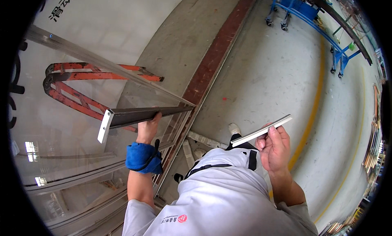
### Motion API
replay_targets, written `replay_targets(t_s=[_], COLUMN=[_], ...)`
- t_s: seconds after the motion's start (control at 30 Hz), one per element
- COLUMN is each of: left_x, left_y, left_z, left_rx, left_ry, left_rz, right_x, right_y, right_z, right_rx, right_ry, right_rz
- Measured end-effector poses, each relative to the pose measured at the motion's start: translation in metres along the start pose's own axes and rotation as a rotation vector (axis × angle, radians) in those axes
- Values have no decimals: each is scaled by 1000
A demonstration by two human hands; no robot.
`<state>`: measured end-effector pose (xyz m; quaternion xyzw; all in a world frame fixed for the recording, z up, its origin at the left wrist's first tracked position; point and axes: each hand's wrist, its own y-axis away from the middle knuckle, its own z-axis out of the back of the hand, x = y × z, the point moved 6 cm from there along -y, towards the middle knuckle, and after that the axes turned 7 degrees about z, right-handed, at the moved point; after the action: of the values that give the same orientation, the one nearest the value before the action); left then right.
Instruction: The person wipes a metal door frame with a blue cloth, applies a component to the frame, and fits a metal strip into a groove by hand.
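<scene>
My left hand (pixel 148 128) is wrapped round the edge of a long dark metal profile (pixel 132 116), its fingertips hidden behind it. This profile stands along the side of a large clear panel, with a white screwed end piece (pixel 105 126) at its near end. A blue cloth band (pixel 143 157) with a black strap circles my left wrist. Over on the right, my right hand (pixel 275 149) grips a short, straight white strip (pixel 259 130) between thumb and fingers. The strip is tilted, its far end up to the right, and is apart from the panel.
Beyond the clear panel stands an orange folding ladder (pixel 87 75). A red-brown floor track (pixel 216 48) runs away from the panel's foot. Blue wheeled racks (pixel 300 10) stand at the far right, past a yellow floor line (pixel 313 113). Long bars (pixel 373 142) are stacked along the right edge.
</scene>
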<state>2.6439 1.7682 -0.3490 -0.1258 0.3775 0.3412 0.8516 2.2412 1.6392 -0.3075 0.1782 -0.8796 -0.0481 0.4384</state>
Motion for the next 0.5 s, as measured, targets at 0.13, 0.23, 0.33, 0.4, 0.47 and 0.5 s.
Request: replay_targets(t_s=[0.13,0.23,0.33,0.4,0.47,0.5], left_x=[-4,13,19,28,42,51], left_y=[-11,-26,-26,-20,-16,-21], left_z=[2,6,17,22,23,21], left_rx=[-28,-54,-198,-227,-315,-359], left_ry=[-69,36,215,203,214,231], left_rz=[-117,-40,52,252,284,308], right_x=[0,-4,-10,-18,-25,-25], right_y=[-11,-15,-10,-10,-11,-16], right_z=[1,1,15,27,36,38], right_rx=[35,55,66,113,127,142], right_ry=[-2,25,40,63,63,76], right_rz=[-33,-50,-61,-69,-94,-89])
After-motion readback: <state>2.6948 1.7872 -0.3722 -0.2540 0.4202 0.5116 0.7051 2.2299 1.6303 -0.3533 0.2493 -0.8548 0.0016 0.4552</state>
